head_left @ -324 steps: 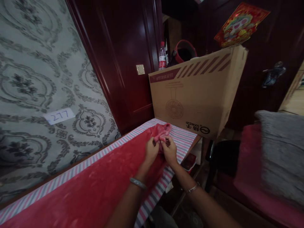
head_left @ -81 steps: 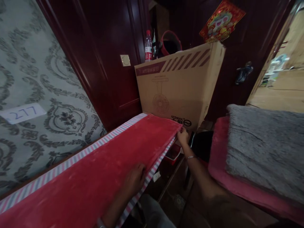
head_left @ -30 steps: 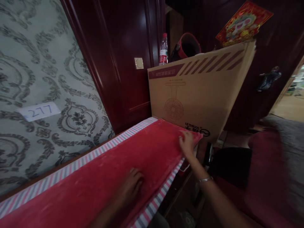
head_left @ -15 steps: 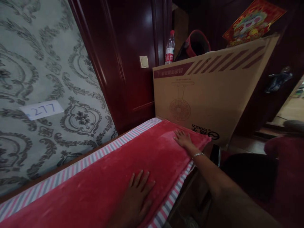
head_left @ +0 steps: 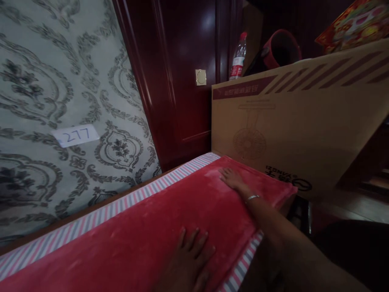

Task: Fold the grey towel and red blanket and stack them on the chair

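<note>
A long piece of red plush cloth [head_left: 146, 227] lies flat over a striped cloth [head_left: 100, 217], whose pink, white and grey stripes show along both long sides. My left hand [head_left: 190, 259] rests on the red cloth near the bottom of the view, fingers spread, palm down. Farther along, by the far end of the cloth, my right hand [head_left: 231, 178] lies flat with its fingers extended and a bracelet [head_left: 253, 198] on the wrist. A paler patch of brushed pile shows around its fingers. Neither hand grips anything.
A big cardboard box [head_left: 291, 121] stands beyond the cloth's far end. On it are a plastic bottle [head_left: 238, 59], a red-rimmed round object [head_left: 281, 46] and a red decorated packet [head_left: 358, 26]. Patterned wallpaper [head_left: 75, 81] with a paper label [head_left: 75, 136] adjoins a dark red wooden panel [head_left: 188, 109].
The view has swung so that the surroundings sit farther right. My right hand has slid across the red cloth toward the wall side; the left stays flat on the cloth.
</note>
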The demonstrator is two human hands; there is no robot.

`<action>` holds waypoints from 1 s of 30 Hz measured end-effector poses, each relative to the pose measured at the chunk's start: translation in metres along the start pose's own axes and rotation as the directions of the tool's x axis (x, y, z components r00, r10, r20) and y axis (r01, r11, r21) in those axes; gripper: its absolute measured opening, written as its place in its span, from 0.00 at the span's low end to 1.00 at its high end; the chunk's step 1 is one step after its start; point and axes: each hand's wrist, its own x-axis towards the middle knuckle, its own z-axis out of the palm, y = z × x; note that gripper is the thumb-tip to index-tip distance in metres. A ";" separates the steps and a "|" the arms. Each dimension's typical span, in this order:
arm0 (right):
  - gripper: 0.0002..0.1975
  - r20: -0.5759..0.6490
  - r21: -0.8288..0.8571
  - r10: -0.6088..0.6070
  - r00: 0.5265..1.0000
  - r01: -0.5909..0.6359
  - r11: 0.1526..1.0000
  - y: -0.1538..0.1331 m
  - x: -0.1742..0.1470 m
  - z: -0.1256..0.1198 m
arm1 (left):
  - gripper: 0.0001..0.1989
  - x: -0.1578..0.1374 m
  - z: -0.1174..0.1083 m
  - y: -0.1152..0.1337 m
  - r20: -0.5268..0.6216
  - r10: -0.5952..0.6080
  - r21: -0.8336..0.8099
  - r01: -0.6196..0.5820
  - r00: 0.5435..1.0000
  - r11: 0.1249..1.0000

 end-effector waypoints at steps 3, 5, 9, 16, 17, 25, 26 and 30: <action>0.30 -0.007 -0.015 0.137 0.991 -0.137 0.990 0.035 -0.001 -0.008 | 0.31 0.000 -0.004 0.003 0.011 -0.009 -0.028 0.009 1.000 1.000; 0.29 -0.005 -0.030 0.187 0.982 -0.187 0.982 0.037 0.000 -0.013 | 0.30 0.000 -0.010 0.007 0.019 -0.024 -0.059 0.025 1.000 0.998; 0.29 -0.115 -0.039 0.063 0.991 -0.068 0.997 -0.005 0.002 -0.006 | 0.29 0.001 -0.021 0.015 0.059 -0.064 -0.144 0.072 0.996 0.987; 0.30 -0.107 -0.018 -0.177 0.978 0.177 0.984 -0.040 -0.013 0.040 | 0.27 -0.002 -0.018 0.019 0.025 -0.039 -0.195 0.044 0.999 0.980; 0.30 -0.114 -0.021 -0.167 0.979 0.165 0.986 -0.038 -0.013 0.040 | 0.27 -0.002 -0.018 0.019 0.023 -0.038 -0.191 0.042 0.999 0.981; 0.31 0.012 0.036 -0.022 1.000 0.021 0.999 -0.080 -0.046 0.005 | 0.20 0.008 -0.023 0.027 -0.026 -0.034 -0.207 0.028 0.999 0.978; 0.31 0.010 0.048 -0.062 0.998 0.061 0.997 -0.089 -0.056 0.004 | 0.20 0.008 -0.025 0.028 -0.037 -0.038 -0.213 0.029 0.999 0.977; 0.32 0.024 0.041 -0.184 0.983 0.183 0.982 -0.104 -0.095 0.013 | 0.21 -0.009 -0.041 0.020 -0.042 -0.232 -0.235 0.216 0.972 0.948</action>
